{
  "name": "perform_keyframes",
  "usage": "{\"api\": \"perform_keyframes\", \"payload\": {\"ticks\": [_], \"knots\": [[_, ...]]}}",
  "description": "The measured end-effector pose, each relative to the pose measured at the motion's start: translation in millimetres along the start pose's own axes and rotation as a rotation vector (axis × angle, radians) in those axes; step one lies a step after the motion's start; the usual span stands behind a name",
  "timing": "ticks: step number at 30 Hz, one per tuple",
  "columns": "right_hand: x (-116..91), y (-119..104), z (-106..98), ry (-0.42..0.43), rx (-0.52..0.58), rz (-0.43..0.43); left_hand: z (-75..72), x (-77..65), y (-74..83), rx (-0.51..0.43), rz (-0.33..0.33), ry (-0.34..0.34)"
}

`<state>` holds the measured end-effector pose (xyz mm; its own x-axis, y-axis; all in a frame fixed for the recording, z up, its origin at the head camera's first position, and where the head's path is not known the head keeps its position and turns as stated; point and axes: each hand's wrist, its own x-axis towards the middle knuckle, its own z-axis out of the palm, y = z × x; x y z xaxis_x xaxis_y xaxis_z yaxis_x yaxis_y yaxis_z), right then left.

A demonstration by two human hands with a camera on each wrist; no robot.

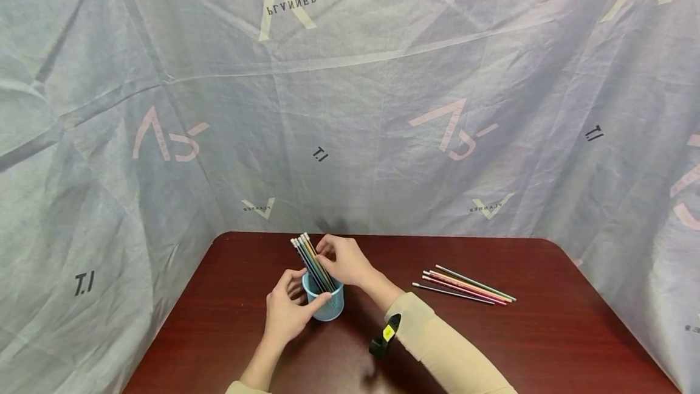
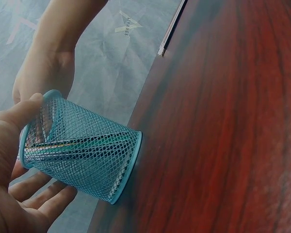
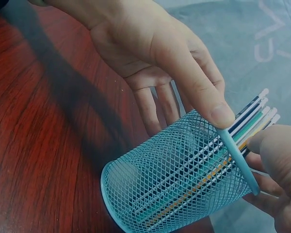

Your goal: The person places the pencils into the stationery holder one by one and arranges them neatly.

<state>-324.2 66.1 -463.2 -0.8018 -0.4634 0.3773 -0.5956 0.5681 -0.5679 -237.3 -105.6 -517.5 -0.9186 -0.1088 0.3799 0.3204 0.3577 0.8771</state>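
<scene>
In the head view, a light blue wire-mesh pencil cup (image 1: 329, 307) stands on the table with several pencils (image 1: 307, 254) leaning left in it, eraser ends up. My left hand (image 1: 285, 312) grips the cup near its rim, with the thumb on the near side. The right wrist view shows that thumb pressed on the rim of the mesh cup (image 3: 179, 170). My right hand (image 1: 346, 260) is above the cup's right side, its thumb and curled fingers at the pencils (image 3: 254, 119). How firmly it pinches them is partly hidden.
Several loose pencils (image 1: 465, 287) lie on the dark red wooden table (image 1: 547, 345), to the right of the cup. A grey printed cloth (image 1: 350, 138) hangs behind the table and along its sides. A black strap with a yellow tag (image 1: 388, 332) is at the right wrist.
</scene>
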Motion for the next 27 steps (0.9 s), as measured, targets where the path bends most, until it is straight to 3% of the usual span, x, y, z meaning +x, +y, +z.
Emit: {"api": "perform_keyframes", "payload": {"ticks": [7, 13, 21, 27], "knots": [[-6, 5, -6, 0.014, 0.042, -0.022, -1.0, -0.3, 0.3, -0.007, -0.003, 0.007], [-15, 10, -22, 0.047, 0.051, -0.024, -2.2, -1.3, -0.9, -0.006, -0.008, 0.015], [-26, 22, -56, 0.09, -0.029, -0.021, -3.5, 0.3, -2.0, -0.02, -0.005, 0.019], [-54, 36, -89, 0.098, -0.148, -0.008, 0.2, 1.0, -2.2, -0.017, -0.005, 0.017]]}}
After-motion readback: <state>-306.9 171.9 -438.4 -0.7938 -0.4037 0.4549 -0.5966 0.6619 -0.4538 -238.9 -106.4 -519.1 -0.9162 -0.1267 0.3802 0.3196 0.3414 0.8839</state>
